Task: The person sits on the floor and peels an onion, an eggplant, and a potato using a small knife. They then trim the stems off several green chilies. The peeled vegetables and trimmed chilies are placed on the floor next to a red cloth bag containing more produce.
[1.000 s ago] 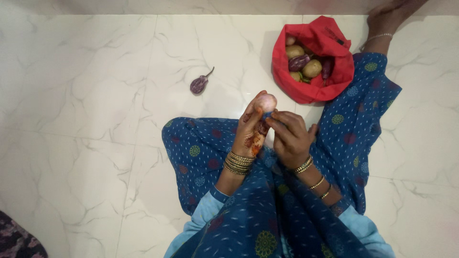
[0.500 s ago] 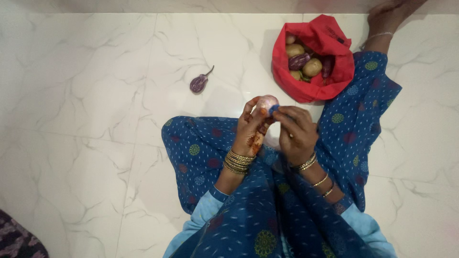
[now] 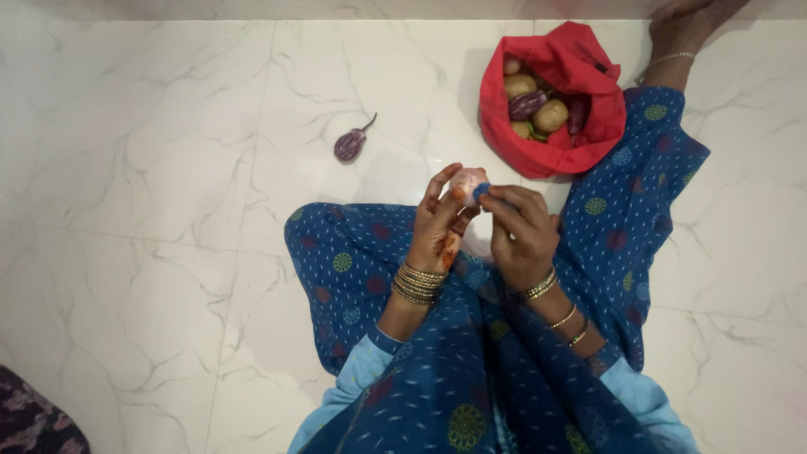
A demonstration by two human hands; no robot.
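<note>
White grey-veined marble floor (image 3: 168, 210); red cloth bag (image 3: 551, 92); blue white-flecked garment (image 3: 622, 210) with round medallions; purple streaked brinjal (image 3: 349, 145).

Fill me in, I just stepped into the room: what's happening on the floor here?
A person sits cross-legged on the white marble floor. Their left hand holds a small pale pink round vegetable, possibly an onion, while the right hand presses a small blue tool against it; what kind of tool is unclear. A red cloth bag of potatoes and small purple eggplants sits open near their knee. One eggplant lies alone on the floor.
</note>
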